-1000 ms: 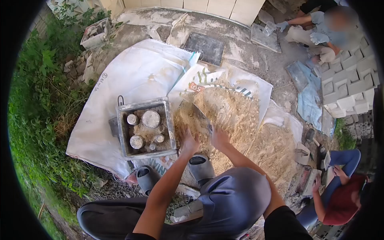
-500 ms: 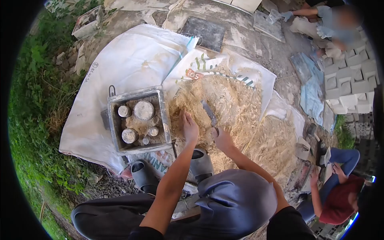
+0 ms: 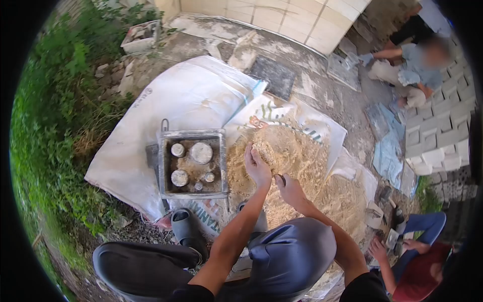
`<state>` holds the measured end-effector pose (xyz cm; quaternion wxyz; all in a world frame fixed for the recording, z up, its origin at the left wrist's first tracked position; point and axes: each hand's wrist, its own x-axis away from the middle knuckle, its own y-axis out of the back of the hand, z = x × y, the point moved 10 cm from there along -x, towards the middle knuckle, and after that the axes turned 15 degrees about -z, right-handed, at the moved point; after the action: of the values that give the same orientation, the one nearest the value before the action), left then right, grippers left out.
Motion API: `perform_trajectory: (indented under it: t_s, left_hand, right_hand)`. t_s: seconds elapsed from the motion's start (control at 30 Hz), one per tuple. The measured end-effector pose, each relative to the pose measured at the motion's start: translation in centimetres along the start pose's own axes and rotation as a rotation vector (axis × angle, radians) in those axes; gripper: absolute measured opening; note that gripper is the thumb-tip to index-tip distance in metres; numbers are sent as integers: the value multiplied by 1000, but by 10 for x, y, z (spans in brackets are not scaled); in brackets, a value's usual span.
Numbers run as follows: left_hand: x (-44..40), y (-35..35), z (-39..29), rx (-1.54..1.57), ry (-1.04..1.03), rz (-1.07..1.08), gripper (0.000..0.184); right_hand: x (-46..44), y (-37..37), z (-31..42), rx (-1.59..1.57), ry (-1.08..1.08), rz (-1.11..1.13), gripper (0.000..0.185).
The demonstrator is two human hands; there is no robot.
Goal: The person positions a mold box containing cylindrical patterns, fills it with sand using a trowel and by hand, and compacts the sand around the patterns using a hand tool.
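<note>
Outdoor work yard, as I view it through the head camera. Ground: worn, pale-stained paving (image 3: 322, 93). Left edge: leafy green plants (image 3: 55, 126). Far side: panelled cream wall (image 3: 292, 20). Right: stacked white blocks (image 3: 437, 123). Floor covering: white sacking (image 3: 163, 116), bearing a heap of sandy material (image 3: 314, 156). Also listed: co-workers (image 3: 425, 274) low to the ground.

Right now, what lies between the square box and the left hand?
Loose, sand-like material lies between the square box and the left hand; the head view shows this.
</note>
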<state>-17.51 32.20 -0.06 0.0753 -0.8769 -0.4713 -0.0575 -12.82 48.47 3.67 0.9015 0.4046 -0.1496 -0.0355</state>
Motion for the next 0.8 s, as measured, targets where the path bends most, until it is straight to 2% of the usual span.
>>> perform_trajectory:
  t_s: [0.17,0.23,0.3,0.37,0.43,0.47,0.67,0.8]
  left_hand:
    - [-48,40,-71,32,-243,-117,34]
    - [-79,67,-72,82,-260,-188,34]
    - [-108,96,-79,127,-278,-254,34]
    - [-130,131,-91,68,-305,-331,34]
    - [-150,155,-96,49,-320,-383,35]
    - [-158,166,-94,42,-295,-402,33]
    - [-192,192,-82,142,-261,-422,33]
    - [-203,191,-80,142,-193,-421,31]
  right_hand:
    - [0,-23,65,-16,171,33,41]
    - [0,-43,95,-43,250,28,39]
    - [6,-82,122,37,302,172,48]
    - [12,-105,149,-16,362,158,44]
    - [24,-130,174,-11,354,332,48]
    - [22,-145,177,15,433,276,49]
    - [29,-168,199,4,556,201,48]
    - [21,-169,199,61,570,139,46]
